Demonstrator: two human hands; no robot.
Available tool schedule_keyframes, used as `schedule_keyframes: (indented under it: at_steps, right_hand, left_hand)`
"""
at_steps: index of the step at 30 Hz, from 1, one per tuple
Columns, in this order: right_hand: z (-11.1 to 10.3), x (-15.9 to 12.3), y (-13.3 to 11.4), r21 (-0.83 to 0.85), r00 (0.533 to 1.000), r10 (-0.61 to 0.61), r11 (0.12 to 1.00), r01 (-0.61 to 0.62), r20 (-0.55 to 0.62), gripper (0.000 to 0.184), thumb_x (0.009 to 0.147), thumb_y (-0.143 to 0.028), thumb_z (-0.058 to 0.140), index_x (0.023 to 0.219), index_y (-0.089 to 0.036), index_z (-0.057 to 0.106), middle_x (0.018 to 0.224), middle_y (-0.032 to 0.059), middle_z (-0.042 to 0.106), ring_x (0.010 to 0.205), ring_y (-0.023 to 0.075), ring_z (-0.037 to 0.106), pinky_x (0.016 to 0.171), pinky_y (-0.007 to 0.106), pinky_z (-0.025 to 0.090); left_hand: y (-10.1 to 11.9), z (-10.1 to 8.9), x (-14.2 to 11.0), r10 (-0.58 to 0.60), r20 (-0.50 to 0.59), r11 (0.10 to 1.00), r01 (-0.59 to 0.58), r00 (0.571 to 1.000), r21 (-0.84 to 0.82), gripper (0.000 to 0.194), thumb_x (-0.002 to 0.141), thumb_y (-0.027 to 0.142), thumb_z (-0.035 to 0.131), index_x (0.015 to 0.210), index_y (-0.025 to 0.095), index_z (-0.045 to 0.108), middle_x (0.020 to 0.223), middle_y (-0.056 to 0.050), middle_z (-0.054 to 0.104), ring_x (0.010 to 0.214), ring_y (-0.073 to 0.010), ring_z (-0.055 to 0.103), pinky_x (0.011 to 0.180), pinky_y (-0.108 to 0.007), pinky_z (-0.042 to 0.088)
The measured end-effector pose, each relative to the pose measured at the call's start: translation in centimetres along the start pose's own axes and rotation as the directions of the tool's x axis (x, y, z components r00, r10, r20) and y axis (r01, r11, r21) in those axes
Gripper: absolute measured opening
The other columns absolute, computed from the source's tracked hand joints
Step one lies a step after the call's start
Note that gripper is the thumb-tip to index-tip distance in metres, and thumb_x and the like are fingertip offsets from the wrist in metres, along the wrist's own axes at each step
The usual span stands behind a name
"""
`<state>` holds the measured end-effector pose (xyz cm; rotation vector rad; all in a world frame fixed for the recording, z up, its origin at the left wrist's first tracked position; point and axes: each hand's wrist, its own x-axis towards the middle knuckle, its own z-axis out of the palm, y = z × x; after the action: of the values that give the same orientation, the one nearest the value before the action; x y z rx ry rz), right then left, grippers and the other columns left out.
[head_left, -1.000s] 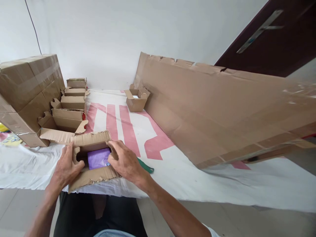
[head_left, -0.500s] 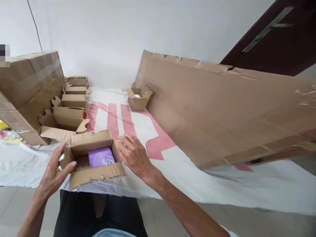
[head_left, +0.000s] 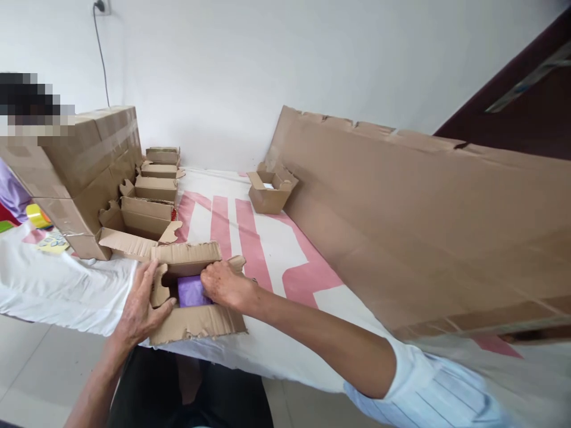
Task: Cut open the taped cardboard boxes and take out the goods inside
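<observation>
A small open cardboard box (head_left: 196, 321) lies at the near edge of the white cloth-covered table (head_left: 66, 285). Inside it sits a purple packet (head_left: 190, 291). My left hand (head_left: 143, 300) presses against the box's left side flap, fingers wrapped on the cardboard. My right hand (head_left: 220, 284) reaches into the box from the right, fingers curled down onto the purple packet and the right flap.
A row of several open small boxes (head_left: 149, 214) runs back along a large taped carton (head_left: 84, 166) at the left. Another small open box (head_left: 271, 190) stands at the back. A long cardboard sheet (head_left: 423, 220) leans across the right side. A dark door (head_left: 526, 107) stands behind it.
Both hands were off the box half a second ago; now the left presses its side flap and the right has gone inside onto the purple packet. The view has shifted left.
</observation>
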<state>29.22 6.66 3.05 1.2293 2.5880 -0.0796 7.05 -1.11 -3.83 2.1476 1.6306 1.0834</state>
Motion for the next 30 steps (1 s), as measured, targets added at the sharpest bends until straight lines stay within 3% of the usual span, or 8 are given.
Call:
schedule_keyframes:
  at_steps: [4,12,16,19,22,27,30]
  right_hand:
    - [0.3,0.9,-0.7,0.006,0.999,0.018,1.000,-0.018,0.028,0.022,0.097,-0.029,0.075,0.108,-0.011,0.082,0.109,0.0239,0.083,0.106,0.0365,0.081,0.089,0.042,0.058]
    - [1.1,-0.6,-0.1,0.124,0.999,-0.039,0.992,0.036,0.019,0.039,0.097,-0.043,0.077,0.123,-0.013,0.074,0.119,0.0206,0.080,0.116,0.0372,0.076,0.096,0.042,0.055]
    - [1.1,-0.2,-1.0,0.037,0.995,0.081,0.996,-0.084,0.062,0.036,0.100,-0.039,0.073,0.121,-0.010,0.076,0.118,0.0266,0.080,0.117,0.0409,0.077,0.097,0.045,0.056]
    - [1.0,0.5,-1.8,0.025,0.981,0.139,0.989,-0.143,0.139,0.043,0.101,-0.042,0.073,0.124,-0.006,0.075,0.117,0.0307,0.079,0.117,0.0438,0.077,0.096,0.048,0.055]
    - [1.4,0.5,-1.5,0.115,0.984,0.101,0.986,-0.118,0.147,0.049,0.102,-0.047,0.070,0.126,-0.005,0.071,0.121,0.0314,0.078,0.119,0.0456,0.076,0.098,0.051,0.053]
    - [2.9,-0.9,0.1,0.433,0.998,0.061,0.899,-0.064,0.019,0.033,0.104,-0.046,0.060,0.120,-0.018,0.064,0.130,0.0185,0.075,0.122,0.0347,0.071,0.097,0.042,0.050]
    - [3.5,-1.2,0.7,0.382,0.994,0.102,0.918,-0.109,0.038,0.030,0.104,-0.045,0.057,0.116,-0.018,0.062,0.126,0.0213,0.075,0.121,0.0375,0.071,0.096,0.043,0.049]
  left_hand:
    - [0.1,0.2,-0.2,-0.032,0.026,0.999,0.033,0.999,-0.043,0.083,0.095,0.036,0.071,0.168,0.025,0.035,0.168,-0.019,0.039,0.158,-0.0397,0.042,0.129,-0.063,0.037]
    - [-0.5,0.8,-1.2,-0.050,0.063,0.990,0.057,0.997,-0.126,0.094,0.092,0.052,0.078,0.171,0.026,0.033,0.173,-0.021,0.034,0.161,-0.0422,0.038,0.131,-0.061,0.037]
    - [-0.5,1.4,-1.6,-0.056,0.068,0.987,0.065,0.996,-0.149,0.098,0.091,0.056,0.080,0.172,0.027,0.032,0.174,-0.021,0.033,0.160,-0.0430,0.039,0.130,-0.062,0.039]
    - [-0.4,1.8,-1.7,-0.056,0.084,0.986,0.069,0.995,-0.154,0.099,0.091,0.056,0.080,0.172,0.027,0.031,0.175,-0.021,0.032,0.161,-0.0424,0.038,0.129,-0.063,0.039]
    - [-0.4,2.0,-1.8,-0.066,0.082,0.985,0.078,0.994,-0.154,0.100,0.090,0.054,0.081,0.172,0.027,0.030,0.175,-0.021,0.031,0.161,-0.0422,0.038,0.130,-0.063,0.038]
    - [-0.5,2.3,-1.7,-0.057,0.063,0.985,0.066,0.996,-0.157,0.097,0.091,0.054,0.080,0.170,0.027,0.033,0.174,-0.021,0.033,0.162,-0.0428,0.036,0.129,-0.063,0.039]
    - [-0.5,2.3,-1.7,-0.059,0.053,0.986,0.066,0.997,-0.152,0.098,0.090,0.053,0.081,0.171,0.027,0.032,0.173,-0.021,0.033,0.161,-0.0428,0.036,0.129,-0.063,0.038]
